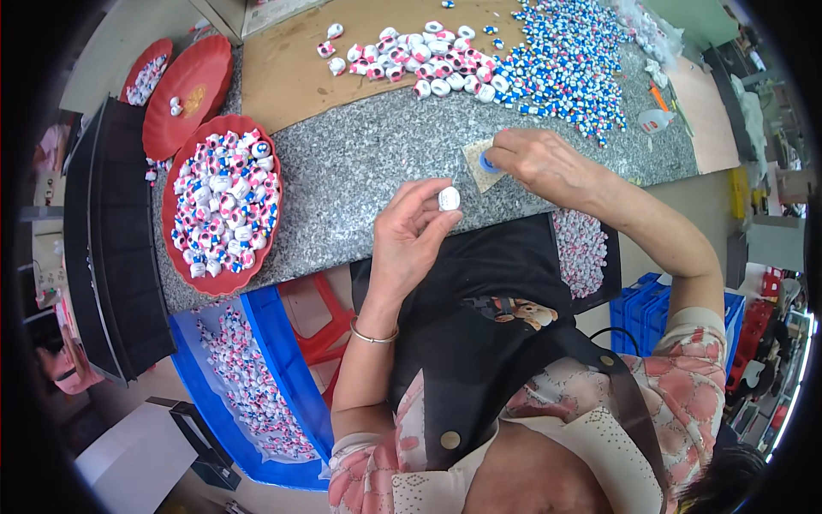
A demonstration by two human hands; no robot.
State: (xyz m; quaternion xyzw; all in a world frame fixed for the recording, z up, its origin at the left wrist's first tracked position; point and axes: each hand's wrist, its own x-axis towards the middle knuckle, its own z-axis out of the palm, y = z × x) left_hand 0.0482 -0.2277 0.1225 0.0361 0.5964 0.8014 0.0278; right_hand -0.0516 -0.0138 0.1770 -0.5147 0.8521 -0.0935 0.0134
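Biggest thing out here is the grey speckled table [342, 176], running right across in front of the person, and along its far side lies a flat brown board [287, 81]. Down below the near edge on the left, there's a blue crate [300, 377], lined with clear film and loaded with little white, pink and blue pieces. Up on the table's left end sits a scalloped red dish [227, 284], heaped with bigger white, pink and blue pieces, and just beyond it another red dish [208, 68] with just a few bits inside. Over to the far right, a great spread of small blue-and-white pieces [569, 64]; touching its left flank, a looser cluster of white-and-pink pieces [428, 60], mostly on the board.

To the hands! The right hand [544, 161] is curled, fingertips bunched and gripping a round blue item [486, 161], right over a small square beige pad [481, 182] on the table; whether item and pad touch, I can't tell. Left hand [411, 227], raised by the near edge: thumb and forefinger pinch a small white piece [448, 199], a marked face showing, just left of the pad.
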